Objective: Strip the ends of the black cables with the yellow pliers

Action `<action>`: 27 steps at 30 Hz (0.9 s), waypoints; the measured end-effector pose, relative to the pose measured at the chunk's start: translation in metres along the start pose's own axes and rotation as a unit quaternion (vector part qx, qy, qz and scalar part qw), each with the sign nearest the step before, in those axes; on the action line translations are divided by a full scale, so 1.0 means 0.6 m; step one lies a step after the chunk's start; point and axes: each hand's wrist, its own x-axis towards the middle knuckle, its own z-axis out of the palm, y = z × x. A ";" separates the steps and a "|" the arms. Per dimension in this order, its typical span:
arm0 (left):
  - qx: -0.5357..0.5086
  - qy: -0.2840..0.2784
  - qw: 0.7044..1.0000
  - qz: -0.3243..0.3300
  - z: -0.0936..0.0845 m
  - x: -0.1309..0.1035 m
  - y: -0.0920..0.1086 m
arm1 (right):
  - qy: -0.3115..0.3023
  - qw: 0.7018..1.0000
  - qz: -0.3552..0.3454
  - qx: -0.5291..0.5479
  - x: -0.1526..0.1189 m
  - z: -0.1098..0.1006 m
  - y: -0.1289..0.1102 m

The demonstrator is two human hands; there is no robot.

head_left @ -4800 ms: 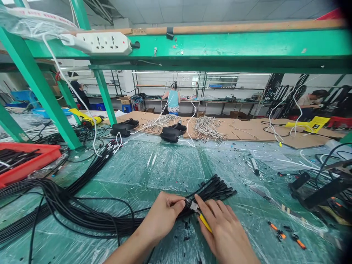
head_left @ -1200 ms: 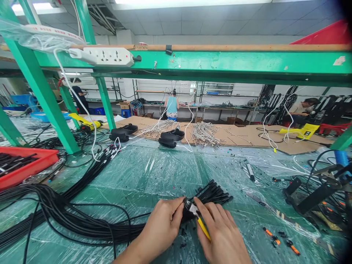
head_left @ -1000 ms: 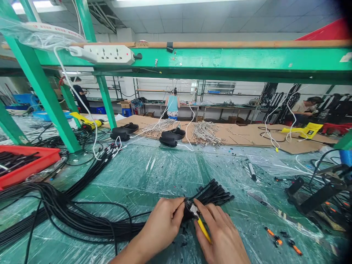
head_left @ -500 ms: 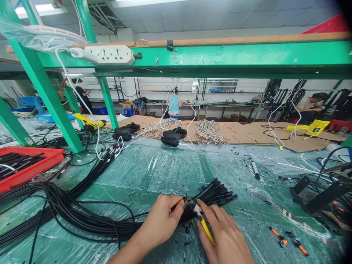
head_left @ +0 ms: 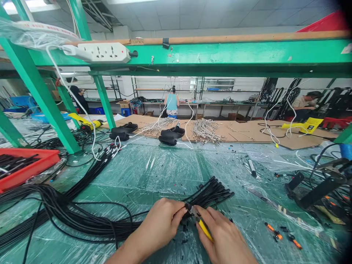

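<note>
My left hand [head_left: 162, 222] is closed, with thumb and forefinger pinching the end of a black cable, partly hidden by the fingers. My right hand [head_left: 221, 233] grips yellow-handled cutting pliers [head_left: 205, 230], whose metal jaws point left and meet the cable right at my left fingertips. Beneath both hands runs a bundle of black cables [head_left: 93, 223], coming in from the left. Its thicker black ends [head_left: 216, 191] fan out beyond my hands to the right. Whether the jaws are closed on the cable is too small to tell.
A red tray [head_left: 30, 167] of black parts stands at left beside a green post [head_left: 52, 99]. Black metal fixtures [head_left: 316, 190] and orange-black pieces [head_left: 273, 231] lie at right. Cardboard [head_left: 233, 131] with grey cables [head_left: 206, 130] spans the back. Several people sit or stand farther off.
The pliers' jaws have shifted left, up to my left fingertips, and turned slightly. My left hand still pinches at nearly the same spot. The whole view has shifted a little.
</note>
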 end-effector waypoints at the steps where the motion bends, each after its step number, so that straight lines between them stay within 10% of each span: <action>1: 0.032 0.009 0.999 0.016 0.001 0.000 -0.003 | -0.009 0.999 0.020 0.035 -0.002 0.003 -0.001; 7: 0.189 0.100 0.971 0.104 0.016 0.005 -0.015 | -0.067 0.956 0.118 0.260 0.005 0.004 -0.013; 19: 0.185 0.215 0.941 0.184 0.036 0.012 -0.031 | -0.178 0.584 0.257 0.749 0.020 -0.026 -0.036; 21: 0.184 0.223 0.939 0.188 0.036 0.012 -0.032 | -0.185 0.605 0.244 0.735 0.018 -0.021 -0.033; 25: 0.175 0.223 0.938 0.199 0.034 0.010 -0.031 | -0.094 0.884 0.145 0.435 0.013 -0.012 -0.022; 27: 0.180 0.214 0.938 0.204 0.034 0.008 -0.031 | 0.002 0.975 0.065 0.211 0.010 -0.011 -0.015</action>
